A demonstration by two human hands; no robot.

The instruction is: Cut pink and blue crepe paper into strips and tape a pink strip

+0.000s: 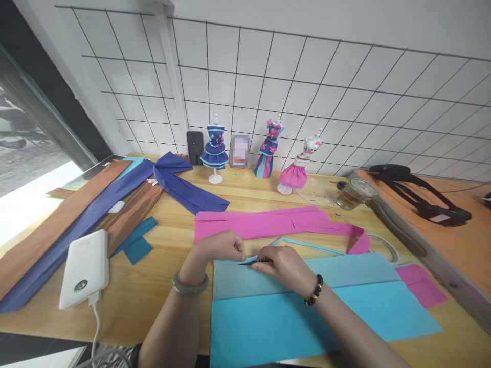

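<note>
A light blue sheet of crepe paper point(264, 319) lies folded across the front of the table, with a paler band along its far side. My right hand point(286, 268) grips small dark-bladed scissors point(248, 262), whose tips point left along the sheet's far edge. Close to those tips, my left hand point(226, 248) is closed at the sheet's far left corner, fingers curled on the paper edge; the grip itself is partly hidden. A narrow light blue strip point(310, 246) runs off to the right behind my right hand. Just beyond lies a long pink piece point(245, 225).
Three small dressed mannequins point(215, 148) stand at the back beside a dark phone point(195, 148). Brown point(72, 199) and dark blue strips point(192, 191) and a white power bank point(86, 266) lie left. A glass cup point(355, 194) and black headset point(422, 194) are right.
</note>
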